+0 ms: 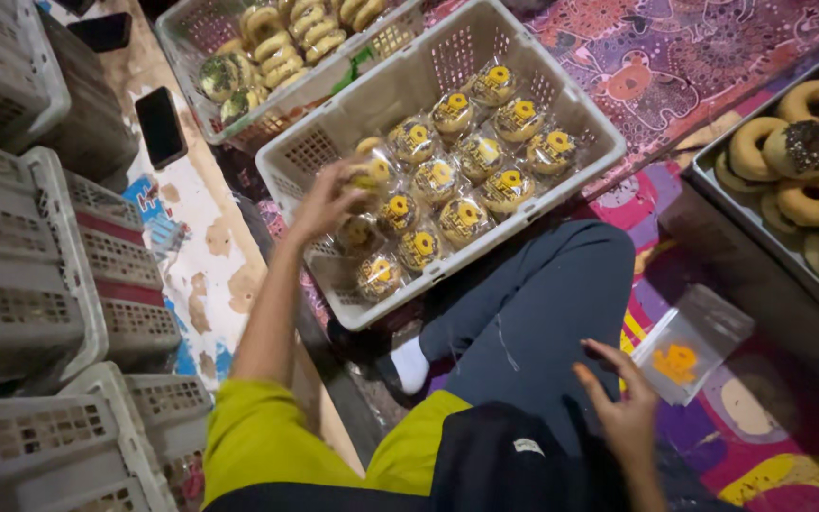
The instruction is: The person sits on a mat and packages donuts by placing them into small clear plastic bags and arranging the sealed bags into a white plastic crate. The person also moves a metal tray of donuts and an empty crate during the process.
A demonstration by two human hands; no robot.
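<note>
Two hands, left hand [326, 201] on wrapped doughnut [369, 174], right hand [626, 408] beside plastic bags [692, 343]

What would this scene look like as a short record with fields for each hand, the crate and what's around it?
left hand: over the white crate, holding a wrapped donut
right hand: open, beside a stack of clear bags
white crate: holds bagged donuts with yellow labels
tray: at right, unwrapped donuts
empty crates: stacked at left
phone: on the floor

A small bakery's packing floor: crates [561, 104] of bagged doughnuts [466, 216], tray [713, 185] of unwrapped ones.
</note>
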